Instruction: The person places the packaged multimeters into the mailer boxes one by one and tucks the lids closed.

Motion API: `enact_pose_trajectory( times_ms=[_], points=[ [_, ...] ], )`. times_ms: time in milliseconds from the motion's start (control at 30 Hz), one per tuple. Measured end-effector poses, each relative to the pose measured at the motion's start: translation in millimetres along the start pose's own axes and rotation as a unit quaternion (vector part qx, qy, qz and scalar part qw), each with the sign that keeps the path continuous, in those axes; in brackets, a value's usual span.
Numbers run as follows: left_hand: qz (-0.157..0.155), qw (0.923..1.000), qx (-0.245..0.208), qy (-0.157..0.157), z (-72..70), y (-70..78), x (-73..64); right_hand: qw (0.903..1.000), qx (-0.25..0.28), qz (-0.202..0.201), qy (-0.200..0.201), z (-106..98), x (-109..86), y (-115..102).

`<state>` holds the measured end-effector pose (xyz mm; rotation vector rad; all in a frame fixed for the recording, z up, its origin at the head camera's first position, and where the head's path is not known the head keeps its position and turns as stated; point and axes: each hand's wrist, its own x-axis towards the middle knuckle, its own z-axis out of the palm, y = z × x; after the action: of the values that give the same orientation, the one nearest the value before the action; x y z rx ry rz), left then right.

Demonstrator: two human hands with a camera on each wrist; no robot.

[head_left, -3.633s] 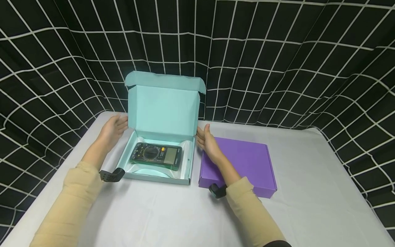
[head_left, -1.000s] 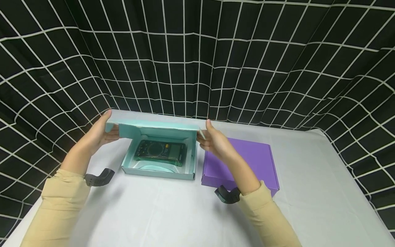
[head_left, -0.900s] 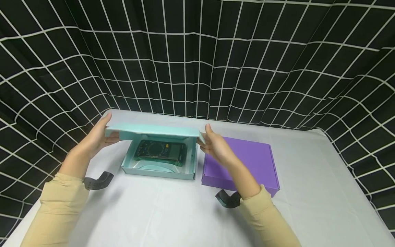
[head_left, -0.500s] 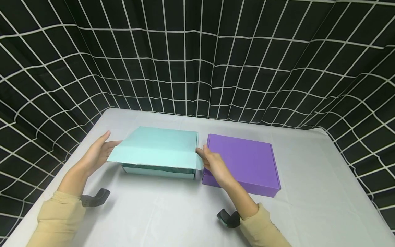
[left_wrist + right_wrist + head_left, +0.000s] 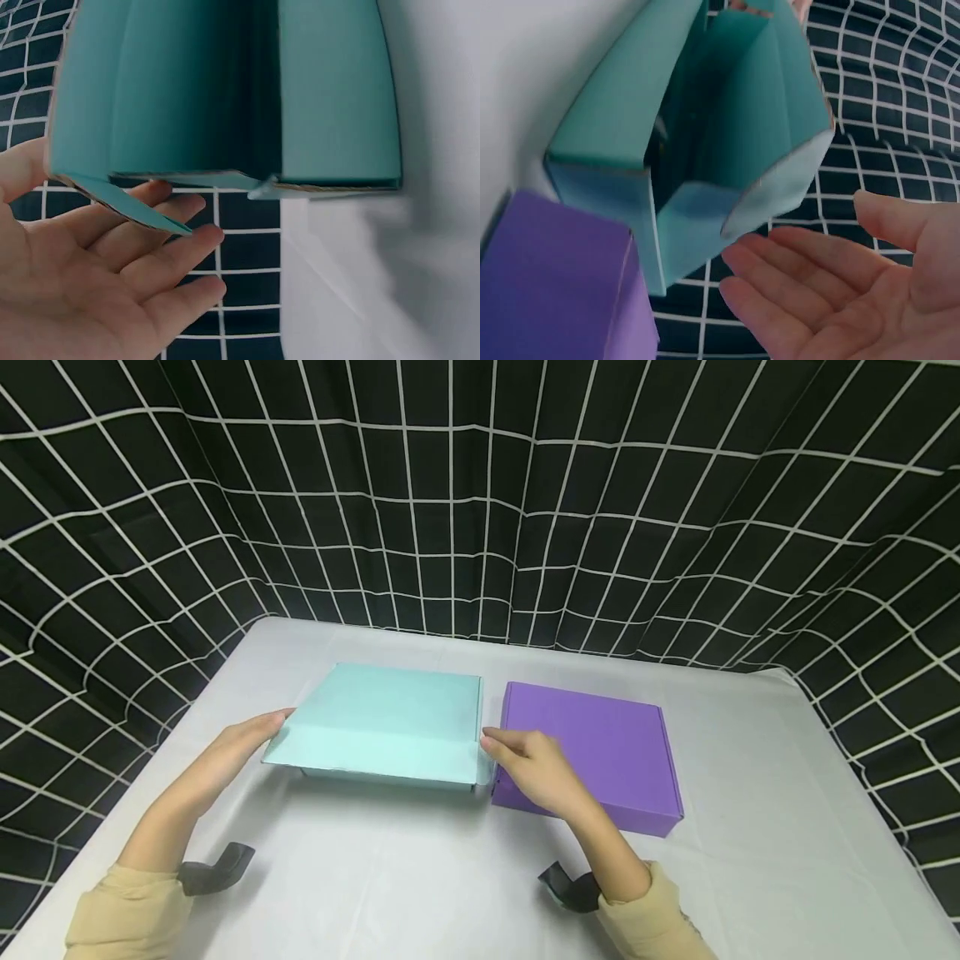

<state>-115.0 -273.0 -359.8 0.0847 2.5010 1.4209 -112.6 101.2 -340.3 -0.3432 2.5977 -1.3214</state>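
Observation:
A light teal cardboard box (image 5: 390,718) sits on the white-covered table with its lid lowered almost level and the front flap sticking forward. The left wrist view shows a gap between the lid (image 5: 172,90) and the box front. My left hand (image 5: 243,743) is at the lid's left edge, relaxed fingers beside the small side flap (image 5: 127,202). At the right edge my right hand (image 5: 536,768) has its fingertips close to the other side flap (image 5: 780,184), palm turned toward the box and fingers extended. The lid hides the multimeter inside.
A closed purple box (image 5: 592,756) stands just right of the teal one, partly behind my right hand. Black curtain with a white grid (image 5: 465,527) surrounds the table (image 5: 390,868) at the back and sides. A dark band is on each wrist.
The lid has swung from upright down over the multimeter, its front flap now reaching forward. Both hands have come down and toward me along its sides.

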Motion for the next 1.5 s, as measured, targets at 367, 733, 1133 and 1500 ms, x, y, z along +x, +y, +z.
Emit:
enact_pose_trajectory(
  times_ms=[367,733,1133,1500],
  points=[
    [-0.014,0.9994,0.031,-0.001,6.1,2.7,-9.7,0.9997,0.012,0.005,-0.019,13,-5.0,5],
    [-0.027,0.999,0.035,-0.005,14.7,-10.2,-14.6,0.9994,0.027,-0.002,-0.02,25,-17.7,17],
    [-0.029,0.9995,0.01,-0.013,18.0,-18.6,-19.7,0.9915,0.127,0.025,0.015,46,-26.8,24],
    [-0.01,0.9998,-0.008,-0.017,23.6,-24.4,-22.3,0.9831,0.18,0.024,0.026,53,-26.7,27]
  ],
)
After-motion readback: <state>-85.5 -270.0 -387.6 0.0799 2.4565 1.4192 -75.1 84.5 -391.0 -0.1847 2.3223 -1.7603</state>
